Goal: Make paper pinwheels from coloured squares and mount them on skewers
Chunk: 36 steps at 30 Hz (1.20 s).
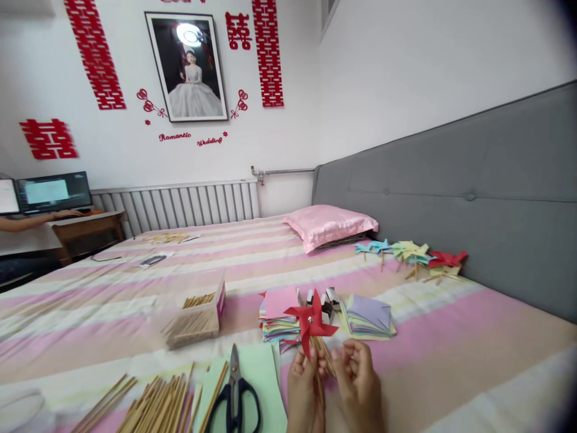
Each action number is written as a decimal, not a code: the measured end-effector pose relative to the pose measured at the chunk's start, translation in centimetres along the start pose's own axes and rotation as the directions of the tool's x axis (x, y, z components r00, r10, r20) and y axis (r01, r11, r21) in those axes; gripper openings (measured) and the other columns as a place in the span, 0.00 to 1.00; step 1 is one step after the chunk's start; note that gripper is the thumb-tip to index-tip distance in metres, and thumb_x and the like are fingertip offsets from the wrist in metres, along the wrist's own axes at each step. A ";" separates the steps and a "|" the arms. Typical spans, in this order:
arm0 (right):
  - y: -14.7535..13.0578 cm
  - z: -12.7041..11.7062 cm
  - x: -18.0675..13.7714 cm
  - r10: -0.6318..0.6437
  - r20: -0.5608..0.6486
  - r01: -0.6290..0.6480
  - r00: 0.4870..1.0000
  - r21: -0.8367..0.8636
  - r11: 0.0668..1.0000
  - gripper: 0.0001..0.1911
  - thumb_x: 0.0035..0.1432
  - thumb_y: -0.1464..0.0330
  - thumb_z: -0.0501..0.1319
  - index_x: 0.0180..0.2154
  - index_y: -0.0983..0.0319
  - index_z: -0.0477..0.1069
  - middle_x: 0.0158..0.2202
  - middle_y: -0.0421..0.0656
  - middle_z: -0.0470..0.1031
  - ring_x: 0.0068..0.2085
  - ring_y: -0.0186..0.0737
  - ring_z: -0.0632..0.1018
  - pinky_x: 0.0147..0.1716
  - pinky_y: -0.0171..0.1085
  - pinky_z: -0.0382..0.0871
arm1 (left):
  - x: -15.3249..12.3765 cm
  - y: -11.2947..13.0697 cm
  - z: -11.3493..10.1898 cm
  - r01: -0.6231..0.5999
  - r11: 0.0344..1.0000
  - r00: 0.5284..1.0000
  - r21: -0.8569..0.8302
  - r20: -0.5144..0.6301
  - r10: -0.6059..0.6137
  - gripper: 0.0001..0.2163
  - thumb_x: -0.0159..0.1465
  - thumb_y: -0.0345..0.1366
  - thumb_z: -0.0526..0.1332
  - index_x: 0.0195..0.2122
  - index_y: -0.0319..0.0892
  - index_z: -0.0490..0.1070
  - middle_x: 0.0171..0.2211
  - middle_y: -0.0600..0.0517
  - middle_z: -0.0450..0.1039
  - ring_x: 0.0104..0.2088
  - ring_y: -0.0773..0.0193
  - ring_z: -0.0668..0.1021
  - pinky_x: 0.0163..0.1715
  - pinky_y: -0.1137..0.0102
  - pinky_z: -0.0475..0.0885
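A red paper pinwheel (pixel 311 322) stands upright in front of me, its four-bladed shape facing me with a small pale center. My left hand (pixel 303 385) is closed around its thin wooden stick, just below the blades. Close by on the right, my right hand (pixel 359 380) has its fingers curled in; whatever they may hold is hidden. Between the hands, several wooden sticks (pixel 325 355) show behind the pinwheel. Beyond it lie a stack of colored paper squares (pixel 279 313) on the left and another paper stack (pixel 367 316) on the right.
Dark-handled scissors (pixel 234 391) lie on green paper (pixel 267 367). Loose wooden sticks (pixel 155 406) are at the front left, near a clear box (pixel 193 331) of sticks. Finished pinwheels (pixel 410 249) rest by the grey headboard (pixel 451 198), near a pink pillow (pixel 331 225). Another person's arm (pixel 27 224) is far left.
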State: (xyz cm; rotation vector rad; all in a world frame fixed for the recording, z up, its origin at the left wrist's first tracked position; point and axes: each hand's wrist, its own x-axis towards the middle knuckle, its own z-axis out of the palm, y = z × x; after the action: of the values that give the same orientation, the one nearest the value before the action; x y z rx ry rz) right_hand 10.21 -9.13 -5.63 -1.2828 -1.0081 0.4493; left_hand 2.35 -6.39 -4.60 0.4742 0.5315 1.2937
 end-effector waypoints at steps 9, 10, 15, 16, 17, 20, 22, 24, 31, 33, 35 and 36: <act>-1.9 0.4 -0.7 -0.221 0.188 0.248 0.957 -0.133 0.960 0.15 0.58 0.61 0.51 0.30 0.60 0.73 0.29 0.45 0.75 0.31 0.43 0.76 0.31 0.36 0.69 | -1.8 0.2 -0.7 0.019 0.999 1.000 0.033 0.017 -0.020 0.08 0.46 0.28 0.68 0.28 0.39 0.73 0.24 0.52 0.77 0.24 0.68 0.76 0.23 0.77 0.68; -2.1 0.4 -0.6 -0.227 0.186 0.252 0.956 -0.129 0.959 0.15 0.58 0.62 0.51 0.31 0.60 0.73 0.29 0.45 0.75 0.31 0.43 0.76 0.30 0.36 0.69 | -1.8 0.2 -0.8 0.018 0.999 1.000 0.042 0.021 -0.019 0.08 0.45 0.28 0.68 0.27 0.39 0.74 0.24 0.51 0.77 0.23 0.68 0.76 0.23 0.77 0.68; -1.9 0.3 -0.3 -0.215 0.152 0.230 0.965 -0.087 0.969 0.14 0.57 0.64 0.53 0.29 0.61 0.74 0.27 0.45 0.75 0.29 0.43 0.76 0.28 0.36 0.69 | -1.3 0.0 -0.7 -0.012 0.996 0.999 0.088 0.041 0.009 0.10 0.42 0.29 0.69 0.27 0.40 0.75 0.26 0.50 0.78 0.27 0.64 0.78 0.26 0.75 0.70; -1.8 0.2 -0.2 -0.209 0.141 0.221 0.968 -0.072 0.973 0.13 0.56 0.64 0.53 0.29 0.61 0.74 0.27 0.46 0.75 0.29 0.43 0.76 0.29 0.36 0.70 | -1.1 -0.1 -0.7 -0.018 0.995 0.999 0.103 0.042 0.013 0.10 0.42 0.30 0.70 0.27 0.40 0.75 0.25 0.50 0.78 0.27 0.63 0.78 0.26 0.75 0.70; -1.7 0.2 0.0 -0.201 0.125 0.209 0.972 -0.057 0.976 0.13 0.56 0.63 0.54 0.29 0.62 0.75 0.28 0.46 0.76 0.30 0.44 0.76 0.29 0.36 0.70 | -0.9 -0.3 -0.7 -0.021 0.992 0.999 0.121 0.043 0.015 0.11 0.41 0.32 0.70 0.27 0.41 0.75 0.24 0.51 0.77 0.26 0.63 0.78 0.25 0.75 0.70; -1.9 0.0 1.0 -0.160 0.059 0.161 0.985 -0.019 0.987 0.15 0.55 0.62 0.54 0.28 0.63 0.75 0.26 0.46 0.76 0.28 0.44 0.76 0.28 0.36 0.70 | -0.5 -1.1 -0.4 -0.021 0.978 0.999 0.209 0.046 0.011 0.11 0.40 0.36 0.71 0.25 0.41 0.74 0.16 0.54 0.73 0.19 0.65 0.76 0.20 0.75 0.68; -2.4 -0.2 2.3 -0.129 0.025 0.129 0.991 0.007 0.992 0.16 0.55 0.61 0.54 0.27 0.64 0.75 0.23 0.45 0.75 0.25 0.42 0.74 0.24 0.35 0.68 | -0.2 -1.6 0.2 -0.025 0.956 0.999 0.294 0.052 0.010 0.11 0.42 0.39 0.71 0.22 0.39 0.73 0.11 0.55 0.69 0.13 0.68 0.72 0.15 0.76 0.65; -3.1 -0.4 4.0 -0.110 0.010 0.109 0.994 0.041 0.993 0.15 0.54 0.62 0.56 0.27 0.64 0.75 0.23 0.44 0.75 0.24 0.40 0.72 0.22 0.34 0.66 | 0.2 -1.8 1.1 -0.050 0.925 0.997 0.378 0.071 0.025 0.12 0.43 0.42 0.70 0.21 0.38 0.73 0.09 0.56 0.66 0.09 0.72 0.67 0.11 0.77 0.61; -5.5 -1.2 10.8 -0.077 0.102 0.053 0.992 0.220 0.974 0.15 0.53 0.60 0.57 0.24 0.65 0.73 0.16 0.38 0.68 0.19 0.33 0.67 0.17 0.30 0.61 | 3.7 -0.4 5.8 -0.227 0.819 0.973 0.527 0.157 0.168 0.14 0.47 0.42 0.67 0.31 0.37 0.75 0.19 0.54 0.71 0.14 0.71 0.71 0.10 0.79 0.58; -5.1 -1.5 11.8 -0.058 0.098 0.030 0.993 0.262 0.965 0.14 0.51 0.60 0.58 0.26 0.65 0.73 0.18 0.38 0.68 0.19 0.32 0.67 0.17 0.30 0.60 | 4.6 -0.5 6.0 -0.265 0.809 0.964 0.525 0.163 0.210 0.15 0.48 0.43 0.66 0.30 0.36 0.74 0.19 0.54 0.70 0.15 0.70 0.72 0.12 0.78 0.62; -3.8 -1.6 12.3 -0.015 0.081 -0.009 0.997 0.286 0.958 0.15 0.51 0.59 0.58 0.23 0.65 0.71 0.16 0.35 0.63 0.16 0.29 0.62 0.14 0.29 0.55 | 5.3 -1.3 5.1 -0.282 0.808 0.959 0.517 0.136 0.248 0.16 0.48 0.45 0.65 0.30 0.36 0.74 0.18 0.55 0.69 0.15 0.72 0.71 0.14 0.79 0.63; -2.9 -1.7 12.3 0.015 0.083 -0.039 0.996 0.297 0.954 0.16 0.52 0.58 0.57 0.23 0.65 0.70 0.15 0.34 0.61 0.14 0.27 0.59 0.12 0.29 0.51 | 5.5 -1.8 4.5 -0.275 0.812 0.961 0.514 0.110 0.255 0.17 0.48 0.46 0.65 0.30 0.36 0.74 0.17 0.55 0.69 0.14 0.73 0.70 0.13 0.79 0.62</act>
State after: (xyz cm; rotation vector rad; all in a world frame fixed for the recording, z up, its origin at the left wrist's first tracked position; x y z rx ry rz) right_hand 17.32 -1.40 1.62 -1.0144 -0.9492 0.6529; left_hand 7.55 -1.55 -2.72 1.0619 0.8181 1.3965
